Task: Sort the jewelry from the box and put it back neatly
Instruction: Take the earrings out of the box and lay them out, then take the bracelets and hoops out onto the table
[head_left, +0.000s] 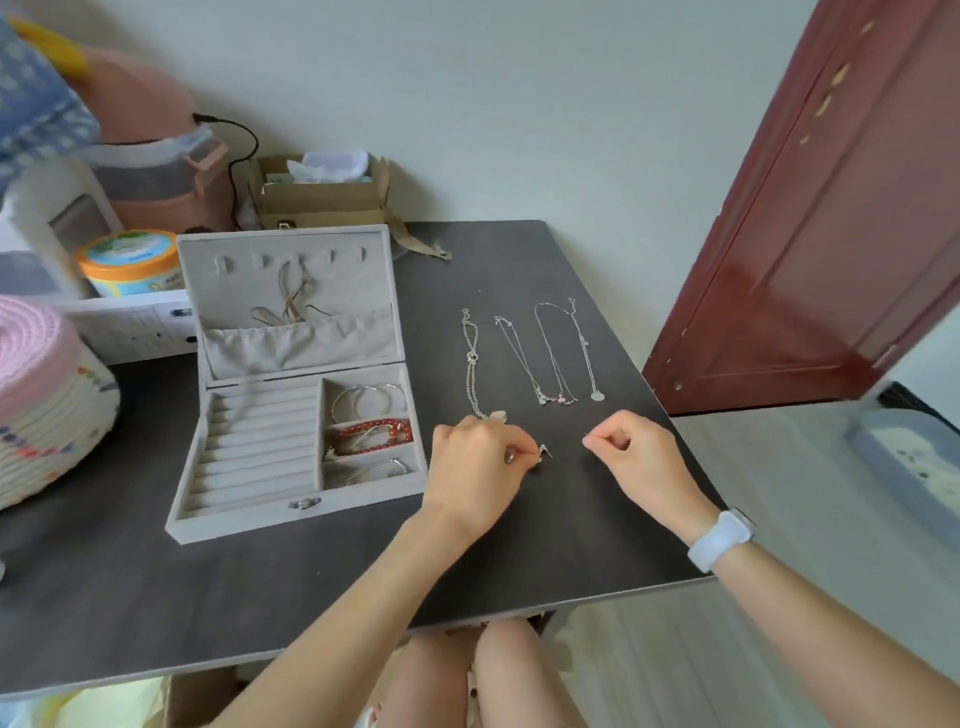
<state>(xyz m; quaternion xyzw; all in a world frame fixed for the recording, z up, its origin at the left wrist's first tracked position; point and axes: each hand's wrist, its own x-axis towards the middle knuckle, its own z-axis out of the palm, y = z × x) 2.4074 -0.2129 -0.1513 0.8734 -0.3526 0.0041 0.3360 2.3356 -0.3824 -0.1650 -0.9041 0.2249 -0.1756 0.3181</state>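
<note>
An open grey velvet jewelry box (249, 467) stands on the dark table (156, 597). Its right compartments hold silver bangles (369, 402), a red beaded bracelet (374, 434) and another silver bangle (371, 470); the ring rolls on the left are bare. Several silver necklaces lie stretched out in a row on the table, among them a knotted chain (471, 364), a chain with pink charms (540, 374) and one with a round pendant (589, 358). My left hand (478, 462) pinches a small silver piece (543, 452) just below the row. My right hand (634, 447) pinches something tiny or a thin chain end; I cannot make it out.
A pink knitted basket (47, 395) sits at the table's left edge, a round tub (130, 262) and a cardboard box (322, 197) behind the jewelry box. A red door (810, 234) stands to the right. The table's right edge runs close to my right wrist.
</note>
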